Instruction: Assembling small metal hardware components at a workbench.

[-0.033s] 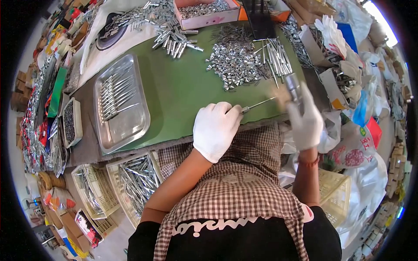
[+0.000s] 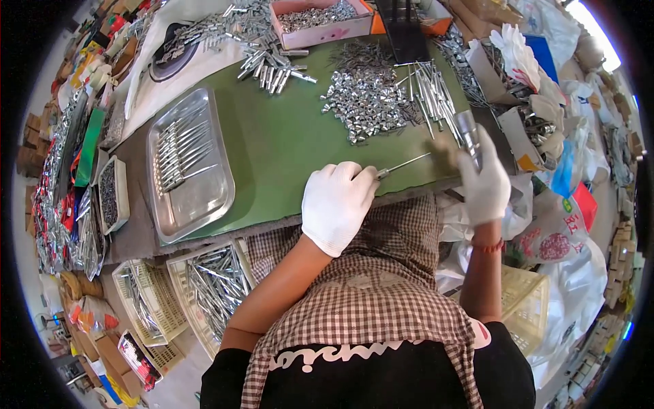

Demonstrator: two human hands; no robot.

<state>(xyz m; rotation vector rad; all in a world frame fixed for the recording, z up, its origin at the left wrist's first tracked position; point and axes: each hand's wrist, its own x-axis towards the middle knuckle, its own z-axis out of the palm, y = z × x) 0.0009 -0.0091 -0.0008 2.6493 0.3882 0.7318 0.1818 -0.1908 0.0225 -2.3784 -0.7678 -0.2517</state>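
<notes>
- The left hand (image 2: 337,204), in a white glove, is curled shut at the near edge of the green counter (image 2: 286,146), pinching the near end of a thin metal rod (image 2: 403,165).
- The rod lies low over the counter and slants away to the right, its far tip pointing toward the right hand.
- The right hand (image 2: 485,180), also gloved in white, is raised just past the counter's right edge, its fingers wrapped around a short metal tube (image 2: 469,133) held nearly upright; the tube's top stands clear above the glove.
- Just beyond both hands, a heap of small shiny metal parts (image 2: 364,102) is spread on the counter, with a bundle of long thin rods (image 2: 432,95) lying beside it to the right.
- To the left on the counter sits a steel tray (image 2: 194,198) with a row of finished rods (image 2: 178,146) in its far half.
- At the far edge stands a pink box (image 2: 320,31) filled with small metal pieces.
- Below the counter's near left corner, pale plastic baskets (image 2: 204,286) hold more metal rods.
</notes>
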